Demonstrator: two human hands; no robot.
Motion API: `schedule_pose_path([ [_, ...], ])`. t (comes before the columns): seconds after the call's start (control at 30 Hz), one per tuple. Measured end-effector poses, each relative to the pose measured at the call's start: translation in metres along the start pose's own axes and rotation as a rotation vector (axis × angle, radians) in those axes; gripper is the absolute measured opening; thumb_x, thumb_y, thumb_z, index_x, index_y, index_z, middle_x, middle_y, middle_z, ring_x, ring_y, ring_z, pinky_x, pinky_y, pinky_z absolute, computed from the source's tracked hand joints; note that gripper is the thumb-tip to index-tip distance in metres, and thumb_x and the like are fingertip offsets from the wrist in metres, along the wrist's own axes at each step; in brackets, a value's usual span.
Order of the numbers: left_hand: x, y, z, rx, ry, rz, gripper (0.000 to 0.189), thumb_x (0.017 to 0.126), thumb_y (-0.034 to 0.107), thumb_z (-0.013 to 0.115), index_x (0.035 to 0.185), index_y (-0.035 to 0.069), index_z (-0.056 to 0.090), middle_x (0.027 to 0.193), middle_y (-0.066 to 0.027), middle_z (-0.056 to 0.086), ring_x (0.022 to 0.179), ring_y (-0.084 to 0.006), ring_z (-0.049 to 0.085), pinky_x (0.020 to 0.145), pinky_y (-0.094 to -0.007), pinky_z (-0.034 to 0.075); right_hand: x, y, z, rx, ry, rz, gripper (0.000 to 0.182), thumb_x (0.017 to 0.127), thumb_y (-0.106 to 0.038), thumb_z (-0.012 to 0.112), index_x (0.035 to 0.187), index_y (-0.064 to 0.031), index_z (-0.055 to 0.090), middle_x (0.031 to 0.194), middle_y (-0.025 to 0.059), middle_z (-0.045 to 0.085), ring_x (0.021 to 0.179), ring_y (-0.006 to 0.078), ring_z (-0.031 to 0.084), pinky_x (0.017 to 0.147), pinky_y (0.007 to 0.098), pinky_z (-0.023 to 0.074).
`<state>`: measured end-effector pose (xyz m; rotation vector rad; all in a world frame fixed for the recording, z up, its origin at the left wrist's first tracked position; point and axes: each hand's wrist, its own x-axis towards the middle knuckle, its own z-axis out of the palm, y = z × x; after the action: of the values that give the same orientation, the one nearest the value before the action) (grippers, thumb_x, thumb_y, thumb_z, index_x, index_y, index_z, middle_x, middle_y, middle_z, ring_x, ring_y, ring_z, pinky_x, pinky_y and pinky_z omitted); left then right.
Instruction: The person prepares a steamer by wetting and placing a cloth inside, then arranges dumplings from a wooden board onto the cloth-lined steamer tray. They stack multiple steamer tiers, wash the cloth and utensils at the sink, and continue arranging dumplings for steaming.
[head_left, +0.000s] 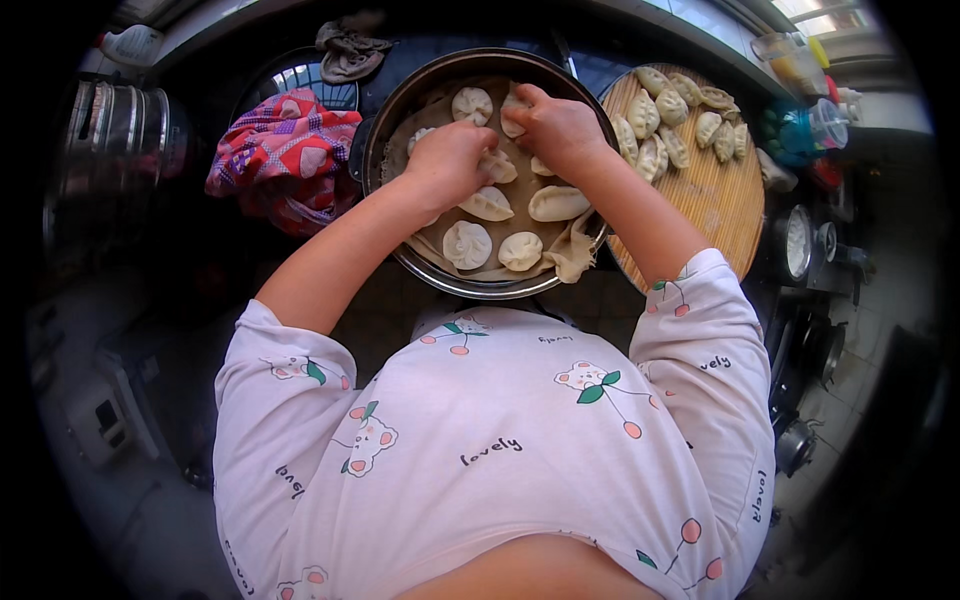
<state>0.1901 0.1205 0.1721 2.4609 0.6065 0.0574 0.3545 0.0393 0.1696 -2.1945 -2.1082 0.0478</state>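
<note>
A round metal steamer pot (465, 286) stands before me, lined with a beige cloth (574, 251). Several stuffed dough pieces lie on the cloth: a round pleated bun (467, 245) and a smaller bun (520, 251) at the near side, a long dumpling (559, 204) at the right, another bun (472, 105) at the far side. My right hand (559, 131) has its fingers around a dumpling (513, 112) near the far wall. My left hand (452, 161) is curled, its fingertips hidden, over a dumpling (499, 166) in the middle; its grip is unclear.
Right of the pot, a round wooden board (716, 199) bears several pleated dumplings (671, 107). A red patterned cloth bundle (292, 157) lies left of the pot, with a crumpled rag (349, 52) behind it. Stacked metal steamer tiers (120, 131) stand far left; a bowl of white powder (798, 241) is far right.
</note>
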Motion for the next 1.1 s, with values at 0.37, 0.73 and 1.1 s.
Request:
schedule_pose_path([
  [0.37,0.002,-0.006,0.002,-0.033,0.008,0.009,0.034,0.063,0.006,0.073,0.095,0.005,0.061,0.089,-0.0146,0.059,0.089,-0.0327,0.057,0.077,-0.0391,0.046,-0.023,-0.036,-0.003,0.189,-0.053,0.091,0.008,0.070,-0.018,0.066,0.073,-0.0111,0.064,0.071,0.0087,0.063,0.073,0.0275,0.062,0.065,0.0371,0.0487],
  [0.73,0.006,-0.006,0.005,-0.089,0.062,0.002,0.030,0.064,0.005,0.072,0.093,0.004,0.062,0.089,-0.0143,0.059,0.084,-0.0313,0.058,0.074,-0.0369,0.047,-0.019,-0.032,-0.008,0.228,-0.094,0.187,0.013,0.075,-0.018,0.063,0.083,-0.0102,0.067,0.076,0.0102,0.064,0.073,0.0278,0.061,0.066,0.0368,0.0489],
  [1.1,-0.051,-0.073,-0.078,-0.063,0.516,-0.303,0.031,0.076,0.017,0.069,0.101,0.000,0.062,0.088,-0.0106,0.064,0.072,-0.0162,0.060,0.063,-0.0269,0.049,-0.101,0.014,-0.038,0.338,0.455,0.557,0.029,0.079,-0.021,0.066,0.102,-0.0039,0.061,0.085,0.0095,0.064,0.069,0.0204,0.061,0.064,0.0299,0.0480],
])
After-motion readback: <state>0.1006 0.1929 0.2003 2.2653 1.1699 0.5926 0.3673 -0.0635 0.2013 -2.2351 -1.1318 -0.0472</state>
